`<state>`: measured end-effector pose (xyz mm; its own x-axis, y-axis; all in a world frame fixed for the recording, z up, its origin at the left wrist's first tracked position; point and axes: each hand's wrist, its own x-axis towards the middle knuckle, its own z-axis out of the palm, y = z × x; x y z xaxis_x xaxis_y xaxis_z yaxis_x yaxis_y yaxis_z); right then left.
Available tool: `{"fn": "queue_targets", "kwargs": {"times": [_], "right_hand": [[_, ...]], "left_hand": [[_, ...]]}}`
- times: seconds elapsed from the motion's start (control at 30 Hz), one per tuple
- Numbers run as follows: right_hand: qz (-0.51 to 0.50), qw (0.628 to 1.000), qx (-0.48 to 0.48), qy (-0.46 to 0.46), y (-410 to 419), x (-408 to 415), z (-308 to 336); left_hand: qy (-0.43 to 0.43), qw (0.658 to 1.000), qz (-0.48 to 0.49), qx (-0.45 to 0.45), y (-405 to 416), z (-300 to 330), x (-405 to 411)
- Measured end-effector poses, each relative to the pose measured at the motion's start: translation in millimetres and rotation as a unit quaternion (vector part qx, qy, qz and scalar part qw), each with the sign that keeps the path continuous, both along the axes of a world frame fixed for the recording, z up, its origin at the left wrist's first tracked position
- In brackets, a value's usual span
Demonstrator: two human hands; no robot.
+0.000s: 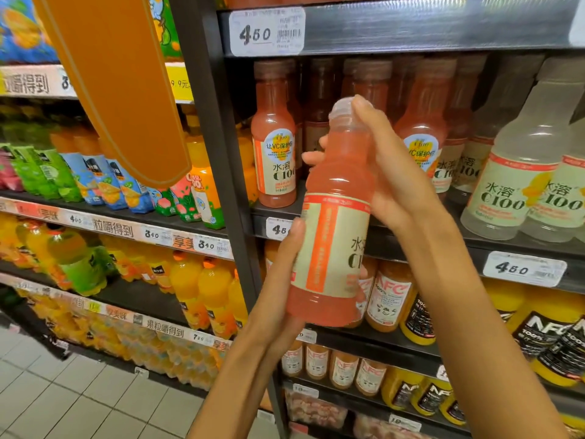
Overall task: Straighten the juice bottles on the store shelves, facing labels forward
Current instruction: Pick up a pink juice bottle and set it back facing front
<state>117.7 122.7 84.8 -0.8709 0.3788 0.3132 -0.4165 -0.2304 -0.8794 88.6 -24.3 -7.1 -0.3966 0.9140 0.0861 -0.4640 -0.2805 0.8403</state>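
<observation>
Both hands (395,182) hold pink bottle (332,248) (label txt half-hidden).

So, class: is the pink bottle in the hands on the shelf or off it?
Off. Both hands, left and right, hold the bottle in the air before the shelf.

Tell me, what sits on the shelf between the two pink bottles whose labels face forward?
In the head view, a gap: between the left pink bottle and the right pink bottle, only darker bottles stand further back, partly hidden by the held pink juice bottle.
</observation>
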Motion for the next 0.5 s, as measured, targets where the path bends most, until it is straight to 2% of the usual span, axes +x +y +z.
{"fn": "queue_targets", "kwargs": {"times": [0.07,0.13,0.23,0.33,0.4,0.5], "right_hand": [[0.067,0.997,-0.029,0.024,-3.5,0.5,1.7],[0.105,0.992,-0.046,0.042,-7.2,-0.2,3.8],[0.038,0.999,-0.001,0.021,-7.7,2.0,6.1],[-0.046,0.999,0.026,0.001,-5.1,2.4,6.4],[-0.055,0.998,0.027,-0.023,-5.1,-0.8,6.3],[-0.015,0.999,-0.002,-0.048,-3.0,-3.9,4.7]], "left_hand": [[-0.024,0.997,-0.074,0.028,-4.4,3.8,2.3],[0.020,0.998,-0.054,0.009,-2.1,0.7,3.8],[0.141,0.986,0.076,-0.052,-4.4,2.0,-0.9],[0.204,0.968,0.124,-0.075,-7.3,9.6,-1.1],[0.187,0.971,0.124,-0.079,-5.8,9.1,4.5],[0.077,0.991,0.094,-0.062,-7.1,9.2,10.5]]}}
